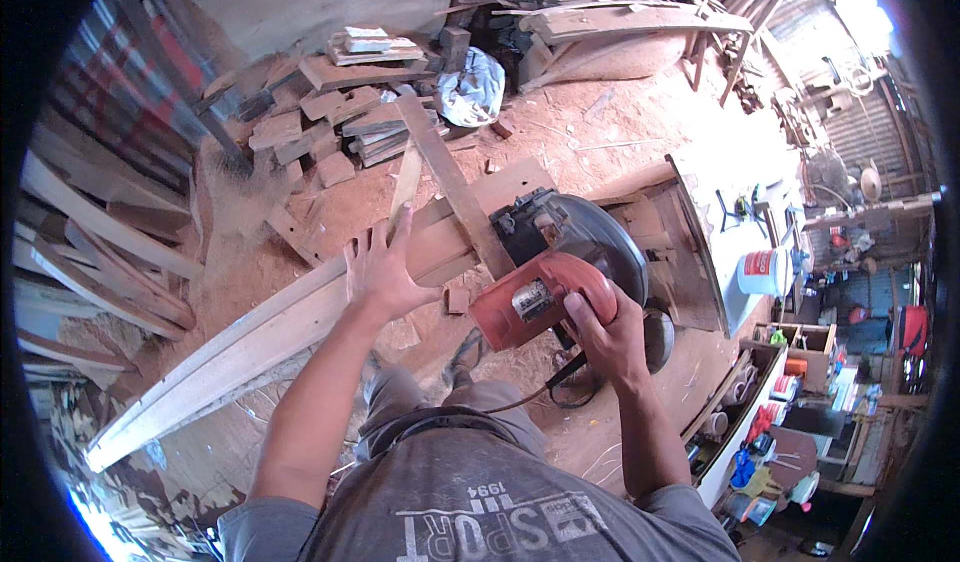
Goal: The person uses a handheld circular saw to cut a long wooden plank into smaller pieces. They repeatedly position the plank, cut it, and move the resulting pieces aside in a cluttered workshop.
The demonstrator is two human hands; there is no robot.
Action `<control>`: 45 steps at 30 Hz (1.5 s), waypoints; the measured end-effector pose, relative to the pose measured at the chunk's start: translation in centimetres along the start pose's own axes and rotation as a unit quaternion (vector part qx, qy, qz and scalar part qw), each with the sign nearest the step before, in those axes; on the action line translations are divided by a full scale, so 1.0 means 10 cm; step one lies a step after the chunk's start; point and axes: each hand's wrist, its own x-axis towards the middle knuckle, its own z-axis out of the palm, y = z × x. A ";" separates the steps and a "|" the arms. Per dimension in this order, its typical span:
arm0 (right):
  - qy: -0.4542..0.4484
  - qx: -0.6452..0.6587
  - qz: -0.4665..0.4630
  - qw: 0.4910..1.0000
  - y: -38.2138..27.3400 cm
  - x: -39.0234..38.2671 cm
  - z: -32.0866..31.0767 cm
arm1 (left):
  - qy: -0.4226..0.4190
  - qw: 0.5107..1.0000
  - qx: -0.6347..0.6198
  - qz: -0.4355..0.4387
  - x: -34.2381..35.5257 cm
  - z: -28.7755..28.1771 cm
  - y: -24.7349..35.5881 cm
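Note:
My right hand [607,334] is closed around the handle of a red circular saw [515,307] with a dark round guard [605,237]. The saw sits at the right end of a long pale timber [270,327], which slants down to the lower left. A brown board [445,167] crosses over that timber and meets the front of the saw. My left hand [385,272] is spread flat on the timber, fingers apart, left of the brown board. Beside its fingertips a narrow pale wood strip [407,177] sticks out. The saw's blade is hidden from view.
Stacked offcuts [365,122] and a white sack [472,87] lie on the sawdust-covered floor ahead. Curved timbers [110,232] lean at the left. On the right stand a table [705,252] with a white bucket [765,272] and a shelf of cluttered goods [740,402]. A cord [515,402] hangs near my waist.

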 end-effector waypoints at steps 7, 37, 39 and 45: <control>-0.034 0.012 -0.021 0.999 -0.04 0.08 0.04 | 0.032 0.999 -0.018 0.014 -0.02 0.02 -0.01; -0.025 -0.015 -0.093 0.995 -0.10 0.42 0.25 | 0.023 0.999 -0.023 0.004 0.00 0.05 0.00; -0.026 -0.023 -0.091 0.995 -0.13 0.44 0.26 | 0.036 0.999 -0.007 0.005 0.02 0.12 -0.02; -0.027 -0.020 -0.102 0.994 -0.23 0.51 0.31 | 0.056 0.998 0.014 0.021 0.07 0.26 -0.10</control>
